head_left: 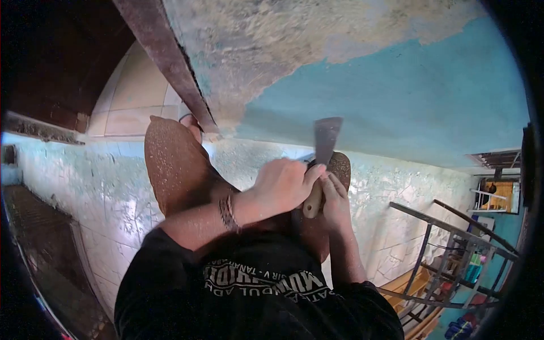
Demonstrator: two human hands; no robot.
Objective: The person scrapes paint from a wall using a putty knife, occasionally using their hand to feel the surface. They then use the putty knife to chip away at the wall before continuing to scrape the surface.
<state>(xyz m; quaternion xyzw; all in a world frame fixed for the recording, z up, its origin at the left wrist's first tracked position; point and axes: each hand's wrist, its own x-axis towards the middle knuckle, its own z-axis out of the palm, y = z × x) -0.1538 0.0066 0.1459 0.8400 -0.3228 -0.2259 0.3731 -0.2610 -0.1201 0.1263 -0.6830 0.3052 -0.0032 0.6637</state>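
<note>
A scraper with a broad grey metal blade (327,139) and a pale handle (311,205) is held between my hands, blade pointing away from me toward the wall. My left hand (283,184), with a braided bracelet at the wrist, is curled closed, its thumb against the neck of the scraper. Closed along the other side of the handle is my right hand (336,199). A small dark part beside my left fingers is too hidden to name. My bent knees (170,158) are speckled with pale flakes.
Ahead stands a wall with blue paint (385,96) and a bare, scraped patch (243,51). A brown door frame (170,62) borders it on the left. Debris dusts the tiled floor (113,192). A metal rack (453,249) stands at right.
</note>
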